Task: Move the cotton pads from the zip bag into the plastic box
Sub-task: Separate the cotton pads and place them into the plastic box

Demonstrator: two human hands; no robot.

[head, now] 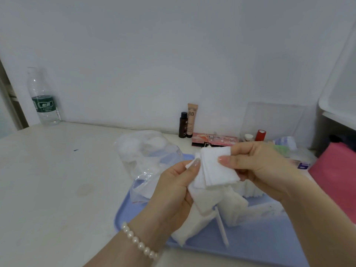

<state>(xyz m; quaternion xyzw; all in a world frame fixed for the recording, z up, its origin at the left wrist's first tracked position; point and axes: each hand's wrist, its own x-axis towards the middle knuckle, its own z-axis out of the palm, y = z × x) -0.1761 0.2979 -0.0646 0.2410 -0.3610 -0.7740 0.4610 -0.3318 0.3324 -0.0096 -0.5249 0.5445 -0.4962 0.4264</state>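
Note:
A small stack of white square cotton pads (215, 168) is held between both hands above the blue tray (134, 212). My left hand (173, 191) pinches the stack's left edge with the thumb on top. My right hand (258, 166) pinches its right edge. Directly below stands the clear plastic box (225, 226) with several white pads stacked upright in its compartments. The clear zip bag (146, 157) lies crumpled at the tray's far left edge, with a few white pads visible inside.
A water bottle (43, 99) stands at the far left by the wall. A BB cream tube (191, 120), a dark small bottle (183, 125), a pink palette (213, 140) and a red container (261, 135) line the back. A pink object (337, 174) sits at right.

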